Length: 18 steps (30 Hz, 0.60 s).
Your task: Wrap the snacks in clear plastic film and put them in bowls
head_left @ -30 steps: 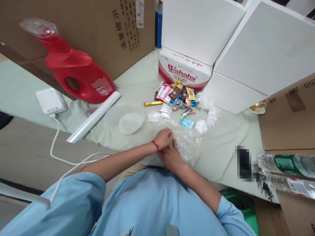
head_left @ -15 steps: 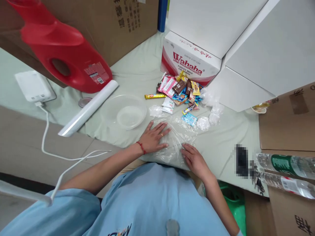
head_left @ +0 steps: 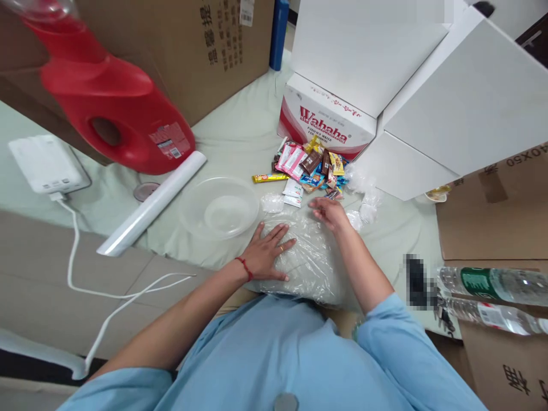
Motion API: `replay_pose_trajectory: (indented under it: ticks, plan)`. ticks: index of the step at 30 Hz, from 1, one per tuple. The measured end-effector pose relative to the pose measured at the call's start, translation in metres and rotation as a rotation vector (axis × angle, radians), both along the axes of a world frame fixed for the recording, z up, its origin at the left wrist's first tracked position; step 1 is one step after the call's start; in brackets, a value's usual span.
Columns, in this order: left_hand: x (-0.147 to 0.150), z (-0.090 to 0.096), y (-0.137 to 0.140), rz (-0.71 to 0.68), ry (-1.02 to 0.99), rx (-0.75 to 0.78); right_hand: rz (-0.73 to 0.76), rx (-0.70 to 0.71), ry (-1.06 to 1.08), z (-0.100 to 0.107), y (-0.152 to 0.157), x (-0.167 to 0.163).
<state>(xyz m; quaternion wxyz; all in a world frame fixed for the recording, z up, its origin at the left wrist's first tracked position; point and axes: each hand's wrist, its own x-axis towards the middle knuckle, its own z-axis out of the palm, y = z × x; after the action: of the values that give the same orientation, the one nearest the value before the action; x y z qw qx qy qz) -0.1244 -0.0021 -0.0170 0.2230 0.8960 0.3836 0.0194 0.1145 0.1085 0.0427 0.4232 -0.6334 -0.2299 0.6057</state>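
Note:
A sheet of clear plastic film (head_left: 314, 268), wrinkled and shiny, is spread on the pale green cloth in front of me. My left hand (head_left: 270, 252) lies flat on its left part with fingers spread. At the film's far edge is my right hand (head_left: 329, 213), fingers curled together; what they hold, if anything, is hidden. Just beyond it lies a heap of wrapped snacks (head_left: 311, 162). A yellow snack stick (head_left: 269, 178) and small white packets (head_left: 293, 191) lie nearer. Crumpled clear plastic (head_left: 272, 202) sits by the packets. To the left stands a clear round plastic bowl (head_left: 220, 208).
A white roll (head_left: 152, 202), a red jug (head_left: 124, 114) and a white power bank (head_left: 47, 164) with a cable are at left. Behind the snacks stands a Wahaha box (head_left: 327, 117) beside white panels (head_left: 462, 97). Water bottles (head_left: 492, 285) lie at right.
My right hand has moved forward and up from the film's near right side to its far edge, covering the blue packet. The film is spread wider. My left hand stays flat on it.

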Motion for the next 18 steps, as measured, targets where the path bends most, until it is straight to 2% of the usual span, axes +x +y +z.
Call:
replay_pose_trajectory:
  ticks: [4,8,11,15,18]
  plan:
    - [-0.001,-0.002,-0.001,0.019,-0.016,0.037,-0.101,-0.019,0.049,-0.009,0.043,-0.034]
    - [-0.001,-0.002,-0.003,0.028,-0.03,0.063,-0.147,-0.017,0.084,-0.006,0.038,-0.031]
    - [-0.001,0.0,-0.004,0.027,-0.036,0.057,-0.131,-0.022,0.104,0.005,0.003,-0.011]
    - [-0.001,0.001,-0.004,0.023,-0.041,0.073,-0.092,-0.014,0.128,0.018,-0.068,0.026]
    - [-0.001,-0.001,-0.004,0.017,-0.036,0.086,0.03,0.026,0.057,0.018,-0.112,0.049]
